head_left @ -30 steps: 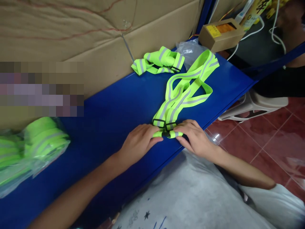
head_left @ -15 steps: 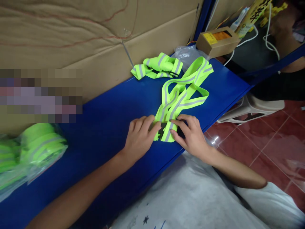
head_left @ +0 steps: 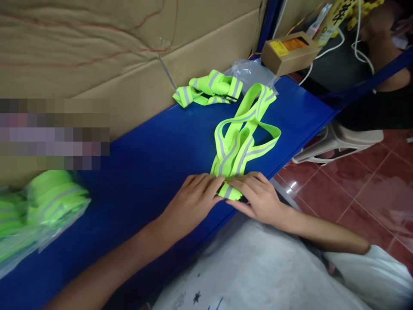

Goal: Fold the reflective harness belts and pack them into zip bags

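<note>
The fingers of the left hand (head_left: 198,193) and the right hand (head_left: 258,196) are grasping the near end of a fluorescent yellow strap (head_left: 240,122), pinching its folded section from opposite sides, with the thumbs lying nearest the body. The strap is resting on the blue desk (head_left: 145,159), its near end lying between the two sets of fingers and its loose loops extending ahead of them. A black fitting (head_left: 220,188) is showing beside the left fingertips; most of it is being hidden, so its type cannot be told. The webbing is bending and twisting freely, which is suggesting a light, soft material with little stiffness and small risk of breakage. The grey stripe is probably presenting a smoother face than the yellow weave, so layers may be tending to slide over each other. The folded end is offering the firmest hold: thumb below, fingers above, close to the fitting. The open loops are offering a poor hold, as they are likely to be collapsing under pressure. A second strap bundle (head_left: 214,86) is lying beyond the fingers, well apart from them.
</note>
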